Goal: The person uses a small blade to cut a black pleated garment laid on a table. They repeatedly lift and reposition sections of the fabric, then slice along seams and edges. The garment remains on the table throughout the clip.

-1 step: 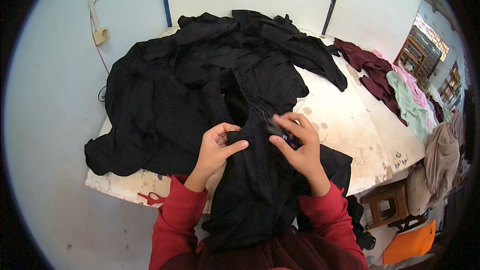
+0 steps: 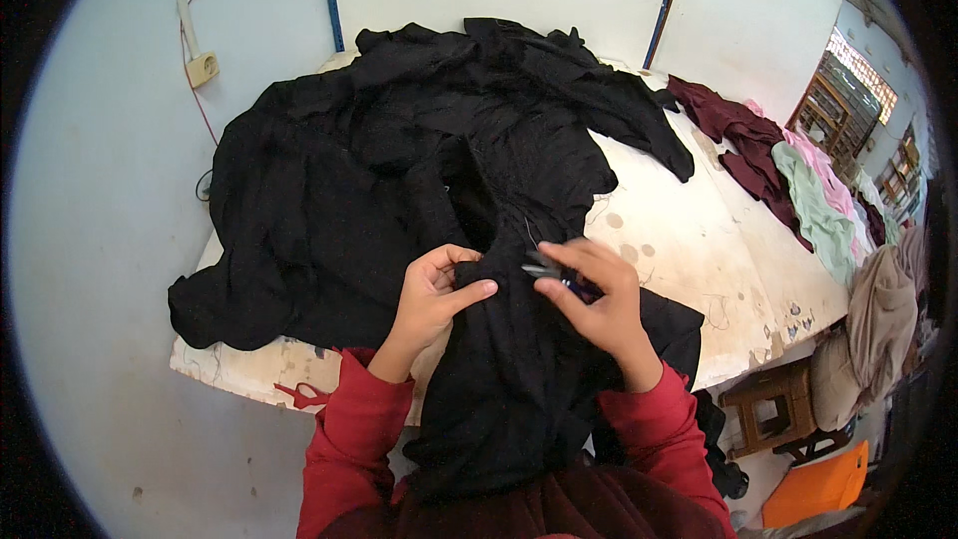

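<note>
A large black garment (image 2: 309,190) lies in loose folds over the table, and its near end hangs over the front edge towards my lap. My left hand (image 2: 439,291) pinches a fold of the black cloth between thumb and fingers, beside a dark opening in the garment. Close by on the right, my right hand (image 2: 599,289) is closed around small thread snips (image 2: 540,269). Their metal blades point left over the cloth, and a bit of blue handle shows under the fingers. A pale loose thread (image 2: 529,231) stands out on the cloth just above the blades.
Red-handled scissors (image 2: 302,395) lie at the table's front left edge. Maroon cloth (image 2: 733,125) and pale green cloth (image 2: 813,200) are heaped on the right side of the table (image 2: 689,250). A brown stool (image 2: 768,404) and an orange object (image 2: 818,487) stand below at right.
The snips in my right hand have turned, so their blades now show more clearly nearer the left hand. My left hand and the garment stay put.
</note>
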The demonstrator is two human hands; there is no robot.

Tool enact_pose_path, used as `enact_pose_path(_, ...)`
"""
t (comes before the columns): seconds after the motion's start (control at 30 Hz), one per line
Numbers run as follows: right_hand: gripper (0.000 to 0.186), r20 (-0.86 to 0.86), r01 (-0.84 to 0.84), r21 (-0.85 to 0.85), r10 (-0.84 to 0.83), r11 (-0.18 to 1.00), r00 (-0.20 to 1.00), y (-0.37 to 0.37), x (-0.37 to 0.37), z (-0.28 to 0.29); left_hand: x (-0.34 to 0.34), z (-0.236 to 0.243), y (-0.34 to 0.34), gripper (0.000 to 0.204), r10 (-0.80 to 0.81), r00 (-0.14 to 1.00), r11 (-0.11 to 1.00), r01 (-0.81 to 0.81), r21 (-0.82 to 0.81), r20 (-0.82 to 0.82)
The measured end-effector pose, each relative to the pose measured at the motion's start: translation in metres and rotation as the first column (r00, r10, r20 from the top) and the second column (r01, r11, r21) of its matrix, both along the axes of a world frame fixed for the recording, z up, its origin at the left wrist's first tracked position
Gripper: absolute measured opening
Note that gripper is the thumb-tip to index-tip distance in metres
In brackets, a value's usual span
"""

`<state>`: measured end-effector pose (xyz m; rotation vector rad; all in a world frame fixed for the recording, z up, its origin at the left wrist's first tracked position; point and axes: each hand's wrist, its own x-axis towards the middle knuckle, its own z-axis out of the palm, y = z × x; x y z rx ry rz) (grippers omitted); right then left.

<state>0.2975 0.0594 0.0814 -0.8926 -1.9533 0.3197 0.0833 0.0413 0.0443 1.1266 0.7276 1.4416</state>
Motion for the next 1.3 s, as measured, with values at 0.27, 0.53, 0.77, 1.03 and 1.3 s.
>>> enact_pose_path(0.27,0.022,0.143,-0.103,0.311,0.061,0.945,0.988,0.003,-0.021,0.008,-0.004,-0.006,0.004,0.026,-0.015,1.000,1.000,0.016,0.014,-0.007)
enact_pose_path(0.53,0.019,0.223,-0.145,0.360,0.066,0.922,0.973,0.017,-0.025,0.012,-0.005,-0.001,0.006,0.024,-0.039,0.999,0.999,0.039,-0.012,0.003)
enact_pose_path(0.77,0.018,0.281,-0.202,0.383,0.094,0.902,0.955,0.019,-0.027,0.021,-0.006,-0.003,0.007,0.023,-0.038,0.999,0.999,0.038,-0.004,-0.004)
enact_pose_path(1.03,0.018,0.388,-0.263,0.330,0.124,0.907,0.913,0.024,-0.023,0.028,-0.006,-0.001,0.006,0.021,-0.048,0.999,0.999,0.048,0.001,-0.009)
enact_pose_path(1.3,0.045,-0.179,-0.531,-0.254,0.501,0.808,0.847,0.047,-0.029,0.039,-0.006,-0.002,0.004,0.021,-0.040,0.999,0.999,0.040,0.002,-0.020)
